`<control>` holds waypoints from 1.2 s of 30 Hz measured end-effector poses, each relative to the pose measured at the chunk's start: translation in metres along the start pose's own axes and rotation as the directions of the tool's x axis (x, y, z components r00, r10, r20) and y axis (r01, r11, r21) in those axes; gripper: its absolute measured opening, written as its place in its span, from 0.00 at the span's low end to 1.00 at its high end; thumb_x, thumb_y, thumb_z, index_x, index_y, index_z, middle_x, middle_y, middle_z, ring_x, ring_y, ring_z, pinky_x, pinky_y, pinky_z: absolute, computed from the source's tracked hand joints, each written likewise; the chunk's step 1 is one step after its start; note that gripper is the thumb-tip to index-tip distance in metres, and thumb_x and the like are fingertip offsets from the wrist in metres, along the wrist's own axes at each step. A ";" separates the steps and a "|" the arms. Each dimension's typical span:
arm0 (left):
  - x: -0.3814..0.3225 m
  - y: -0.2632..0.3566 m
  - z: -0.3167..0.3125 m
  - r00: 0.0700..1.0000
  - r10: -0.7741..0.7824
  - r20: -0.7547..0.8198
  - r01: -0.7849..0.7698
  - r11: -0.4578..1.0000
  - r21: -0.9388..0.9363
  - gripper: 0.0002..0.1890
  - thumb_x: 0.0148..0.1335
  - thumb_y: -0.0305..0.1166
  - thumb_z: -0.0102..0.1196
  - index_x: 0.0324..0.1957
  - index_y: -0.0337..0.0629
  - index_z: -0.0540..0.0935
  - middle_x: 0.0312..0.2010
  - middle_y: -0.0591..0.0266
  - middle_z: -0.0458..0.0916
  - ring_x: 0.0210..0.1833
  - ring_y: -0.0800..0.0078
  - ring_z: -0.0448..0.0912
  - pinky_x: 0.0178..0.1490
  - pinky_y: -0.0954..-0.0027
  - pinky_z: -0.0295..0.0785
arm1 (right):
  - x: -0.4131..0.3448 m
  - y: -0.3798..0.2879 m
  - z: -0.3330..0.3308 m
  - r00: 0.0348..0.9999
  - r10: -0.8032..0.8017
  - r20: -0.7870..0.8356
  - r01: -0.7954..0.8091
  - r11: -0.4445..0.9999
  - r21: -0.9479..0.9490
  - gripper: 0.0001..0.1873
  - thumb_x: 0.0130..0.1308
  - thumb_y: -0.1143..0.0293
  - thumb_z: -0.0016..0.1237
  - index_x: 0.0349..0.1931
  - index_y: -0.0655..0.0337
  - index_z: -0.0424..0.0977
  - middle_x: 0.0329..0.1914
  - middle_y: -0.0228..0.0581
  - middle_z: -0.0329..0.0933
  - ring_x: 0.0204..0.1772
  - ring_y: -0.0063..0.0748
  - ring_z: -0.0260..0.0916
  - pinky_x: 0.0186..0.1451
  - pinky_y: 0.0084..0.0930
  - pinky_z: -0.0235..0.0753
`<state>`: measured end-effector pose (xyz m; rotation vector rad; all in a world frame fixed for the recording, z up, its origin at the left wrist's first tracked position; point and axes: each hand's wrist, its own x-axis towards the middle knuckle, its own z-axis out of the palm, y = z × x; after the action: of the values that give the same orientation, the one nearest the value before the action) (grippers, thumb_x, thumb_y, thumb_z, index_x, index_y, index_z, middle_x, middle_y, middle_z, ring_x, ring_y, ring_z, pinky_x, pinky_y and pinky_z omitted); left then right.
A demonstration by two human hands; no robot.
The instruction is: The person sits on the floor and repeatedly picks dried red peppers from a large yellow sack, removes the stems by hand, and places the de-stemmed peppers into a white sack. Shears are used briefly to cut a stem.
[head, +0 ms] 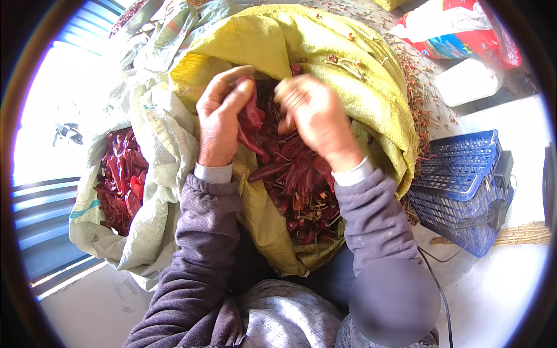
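Observation:
My left hand [222, 115] pinches a dried red chili pepper [251, 111] between thumb and fingers, over the mouth of a yellow woven sack [343, 39]. Beside it, my right hand [317, 117] is blurred by motion, its fingers curled; whether anything is in them cannot be told. Beneath both hands, many dried red chili peppers [300, 169] fill the sack, and loose stems and caps [320, 204] lie among those nearest me. A white woven sack [163, 139] to my left holds deep red, glossy chili pieces [124, 182].
A blue plastic crate [457, 191] stands at the right, with a black cable [441, 291] near it. Farther back are a white plastic container [468, 82] and a red-and-white printed bag [461, 35]. Stem scraps [420, 95] litter the floor behind the yellow sack.

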<state>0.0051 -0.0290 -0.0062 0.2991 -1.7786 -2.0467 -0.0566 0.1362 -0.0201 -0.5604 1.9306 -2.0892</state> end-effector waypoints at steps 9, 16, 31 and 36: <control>0.007 -0.003 -0.003 0.997 -0.018 -0.073 0.016 1.000 -0.020 0.08 0.61 0.20 0.66 0.37 0.40 0.79 0.30 0.70 0.80 0.29 0.84 0.75 0.36 0.79 0.71 | -0.001 0.037 -0.007 0.922 -0.251 0.294 0.359 0.273 -0.892 0.08 0.67 0.69 0.53 0.44 0.55 0.82 0.36 0.41 0.83 0.40 0.45 0.84 0.41 0.42 0.83; 0.008 -0.004 -0.002 0.998 -0.054 0.019 0.050 0.986 0.158 0.10 0.63 0.21 0.62 0.46 0.32 0.84 0.34 0.66 0.83 0.35 0.82 0.77 0.42 0.78 0.73 | -0.004 0.052 -0.020 0.933 -0.176 0.314 0.341 0.152 -0.928 0.05 0.58 0.72 0.55 0.29 0.54 0.85 0.31 0.44 0.81 0.40 0.45 0.82 0.40 0.38 0.82; 0.007 -0.010 0.007 0.982 -0.143 0.123 0.106 0.958 0.267 0.06 0.66 0.25 0.61 0.41 0.32 0.86 0.32 0.71 0.82 0.34 0.86 0.74 0.41 0.80 0.71 | -0.006 0.060 -0.026 0.944 0.028 0.330 0.311 0.266 -0.912 0.10 0.62 0.67 0.57 0.43 0.56 0.83 0.31 0.50 0.82 0.39 0.56 0.82 0.41 0.50 0.80; 0.007 -0.009 0.005 0.984 -0.136 0.116 0.092 0.942 0.323 0.06 0.66 0.25 0.61 0.41 0.32 0.85 0.32 0.71 0.81 0.35 0.85 0.74 0.42 0.80 0.70 | -0.016 0.047 -0.020 0.922 0.133 0.363 0.305 0.326 -0.895 0.10 0.61 0.64 0.58 0.42 0.52 0.84 0.31 0.47 0.83 0.40 0.56 0.82 0.41 0.51 0.80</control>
<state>-0.0051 -0.0264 -0.0131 0.3699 -2.2273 -1.8898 -0.0549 0.1566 -0.0691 -1.1826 2.7165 -0.4657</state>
